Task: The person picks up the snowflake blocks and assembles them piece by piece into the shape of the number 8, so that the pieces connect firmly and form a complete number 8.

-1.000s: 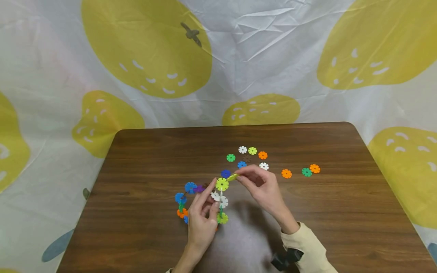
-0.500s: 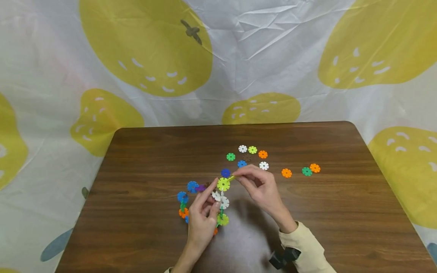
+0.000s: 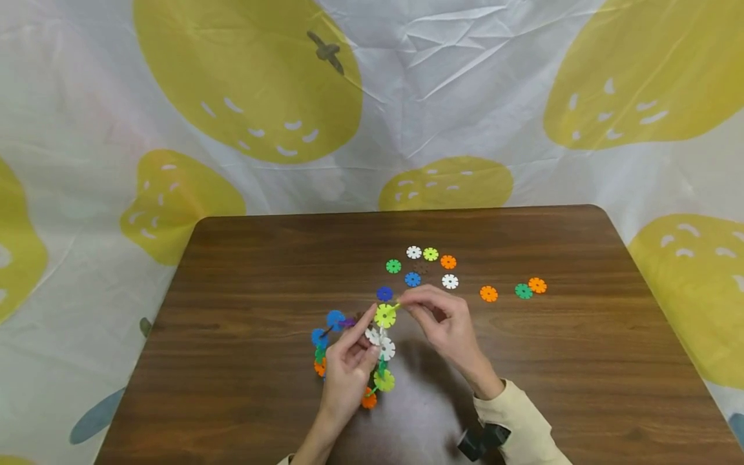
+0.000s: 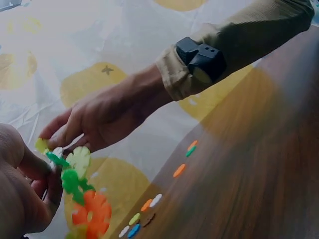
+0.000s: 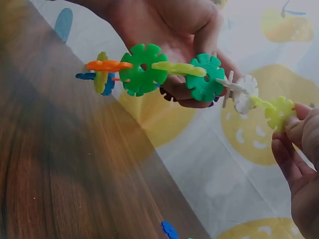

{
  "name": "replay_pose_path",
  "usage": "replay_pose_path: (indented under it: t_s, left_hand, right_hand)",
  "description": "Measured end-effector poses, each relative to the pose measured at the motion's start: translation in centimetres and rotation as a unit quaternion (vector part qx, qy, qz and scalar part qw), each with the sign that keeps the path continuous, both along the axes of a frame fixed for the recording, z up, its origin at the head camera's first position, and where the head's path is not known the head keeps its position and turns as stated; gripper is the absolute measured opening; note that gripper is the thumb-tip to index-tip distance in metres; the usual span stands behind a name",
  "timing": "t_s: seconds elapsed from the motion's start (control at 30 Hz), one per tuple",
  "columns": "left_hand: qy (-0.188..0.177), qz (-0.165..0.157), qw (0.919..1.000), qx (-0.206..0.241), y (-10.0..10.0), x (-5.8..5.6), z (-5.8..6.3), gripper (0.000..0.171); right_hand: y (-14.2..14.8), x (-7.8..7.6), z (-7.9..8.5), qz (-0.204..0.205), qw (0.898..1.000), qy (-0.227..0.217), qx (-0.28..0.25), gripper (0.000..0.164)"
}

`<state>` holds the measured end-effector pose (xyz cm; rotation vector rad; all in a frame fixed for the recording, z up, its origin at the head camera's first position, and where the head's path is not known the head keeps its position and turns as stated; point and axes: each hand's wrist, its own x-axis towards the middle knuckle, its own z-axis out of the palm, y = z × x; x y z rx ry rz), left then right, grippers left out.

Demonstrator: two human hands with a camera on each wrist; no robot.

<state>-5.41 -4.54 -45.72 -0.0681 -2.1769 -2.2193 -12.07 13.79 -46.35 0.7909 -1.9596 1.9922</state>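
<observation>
Left: a chain of slotted discs (image 3: 387,351), colours mixed, held up off the table and bending around the left hand (image 3: 347,373). Blue and orange discs show on the hand's left side; white, green, yellow-green and orange on its right. Left hand grips the chain between thumb and fingers.

Right of that, at the chain's upper end, a flat-facing yellow-green disc (image 3: 385,316). Touching it, nearly edge-on in the head view, the end disc (image 5: 280,114), pinched in the fingertips of the right hand (image 3: 447,326). Hands near each other, not touching.

Step in hand, by my reading: fitting the end disc onto the chain. Whether its slot is fully seated, cannot tell. Next move would call for lined-up slots and a gentle push, left hand steadying.

Table (image 3: 244,297): dark wood grain, rounded far corners. Loose discs lie flat beyond the hands: dark blue one (image 3: 384,294), a mixed cluster, then a lone orange disc (image 3: 489,294); farthest right, a green disc (image 3: 524,292) touching an orange one. Behind, a creased pale cloth (image 3: 372,116) printed with big yellow fruit.
</observation>
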Motion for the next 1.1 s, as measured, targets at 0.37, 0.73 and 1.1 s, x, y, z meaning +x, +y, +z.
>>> replay_pose_path:
  t_s: [0.37,0.73,1.1]
  left_hand:
    - [0.01,-0.1,0.9887,-0.111,-2.2,0.7,1.4,0.059]
    - [0.146,-0.05,0.9515,-0.266,-4.0,-3.2,3.5,0.018]
    - [0.027,-0.151,0.9733,-0.171,-2.8,-5.4,1.9,0.012]
  right_hand:
    - [0.7,-0.2,-0.1,0.019,0.998,-0.056,0.001,0.012]
    - [0.8,-1.0,-0.5,0.069,0.995,-0.074,0.011,0.012]
    - [0.3,-1.3,-1.3,0.095,0.991,-0.09,0.014,0.016]
